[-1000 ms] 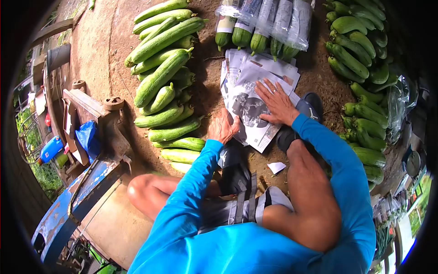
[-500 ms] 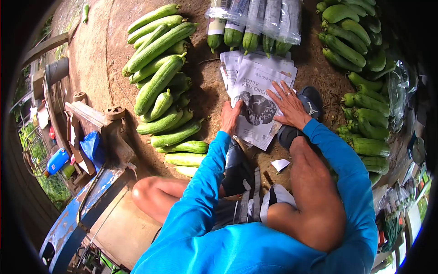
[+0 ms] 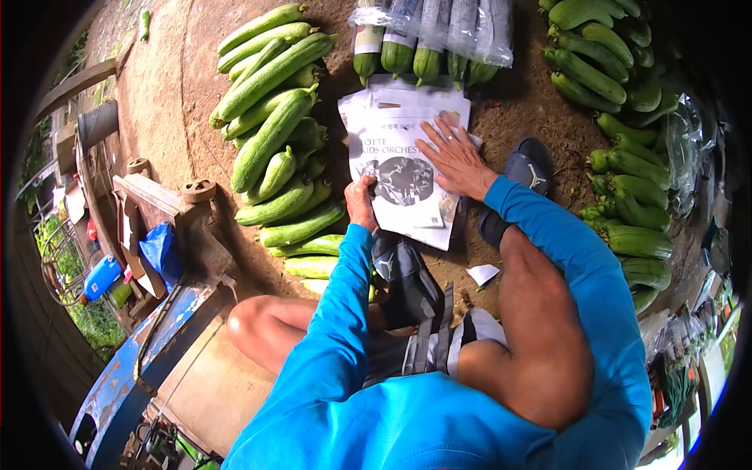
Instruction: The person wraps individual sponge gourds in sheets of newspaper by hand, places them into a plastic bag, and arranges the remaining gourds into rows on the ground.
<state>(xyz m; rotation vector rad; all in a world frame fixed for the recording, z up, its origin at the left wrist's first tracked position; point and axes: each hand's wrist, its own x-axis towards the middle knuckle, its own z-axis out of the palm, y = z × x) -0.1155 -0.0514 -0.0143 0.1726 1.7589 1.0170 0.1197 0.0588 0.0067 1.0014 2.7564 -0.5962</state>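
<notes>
A stack of printed newspaper sheets [image 3: 395, 221] lies on the ground between my feet, its sheets slightly fanned. My left hand [image 3: 361, 202] pinches the stack's left edge, thumb on top and the other fingers mostly hidden. Flat on the upper right of the top sheet rests my right hand [image 3: 458, 163], fingers spread, with a ring on one of them. Just beyond the paper, several long green gourds [image 3: 398, 56] lie side by side, their upper parts wrapped in newspaper and clear plastic [image 3: 478, 48] over them.
A long row of bare green gourds [image 3: 274, 141] lies to the left. More gourds [image 3: 638, 200] are piled at the right beside crumpled clear plastic [image 3: 685, 149]. A white paper scrap [image 3: 482, 274] sits between my feet. A wooden frame [image 3: 149, 196] and blue bottle [image 3: 100, 278] are far left.
The newspaper stack has shifted left, and both my hands have moved left with it. My right hand is still spread on top; my left still grips the edge.
</notes>
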